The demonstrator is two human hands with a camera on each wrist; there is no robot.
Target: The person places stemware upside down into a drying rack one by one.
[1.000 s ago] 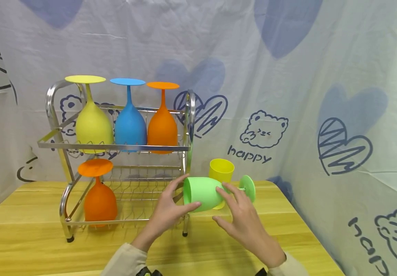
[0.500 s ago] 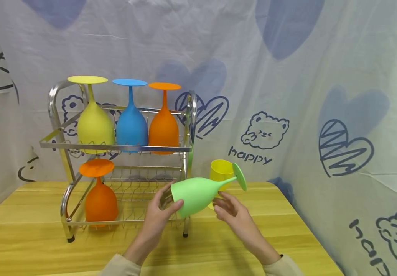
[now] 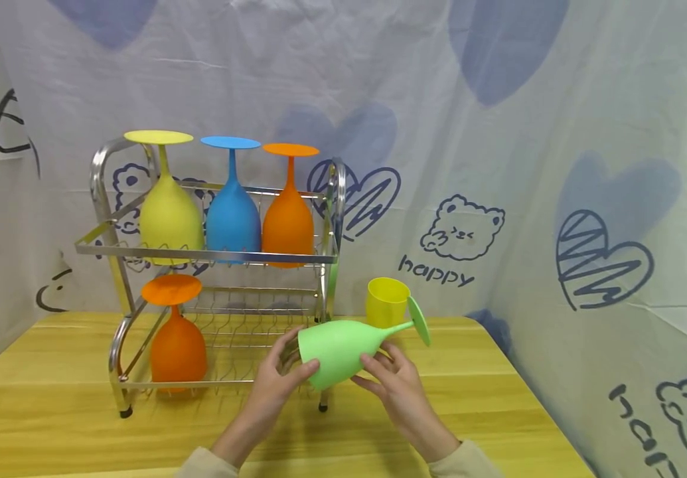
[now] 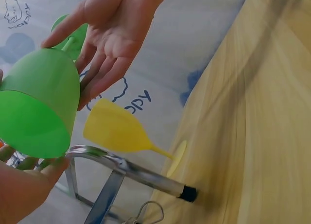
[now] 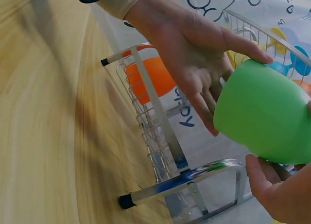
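A green plastic goblet point(image 3: 340, 352) lies sideways in the air above the table, mouth to the left and foot raised to the right. At its rim end, my left hand point(image 3: 271, 382) holds the bowl, thumb on the near side and fingers behind. My right hand point(image 3: 399, 395) holds the bowl's stem end from below, its thumb against the near side. The left wrist view looks into the goblet's mouth, with my left hand point(image 4: 29, 185) at the rim. In the right wrist view my right hand point(image 5: 282, 190) is partly cut off.
A two-tier metal rack point(image 3: 218, 252) stands on the left. Its top shelf bears upside-down yellow point(image 3: 171, 219), blue point(image 3: 233, 222) and orange point(image 3: 288, 226) goblets; another orange goblet point(image 3: 178, 348) sits below. A yellow goblet point(image 3: 386, 305) stands upright behind the green one. Printed cloth hangs behind.
The green goblet has tilted so its foot points up to the right, and its mouth has turned away from the head view. My right hand has shifted under the bowl and taken hold.
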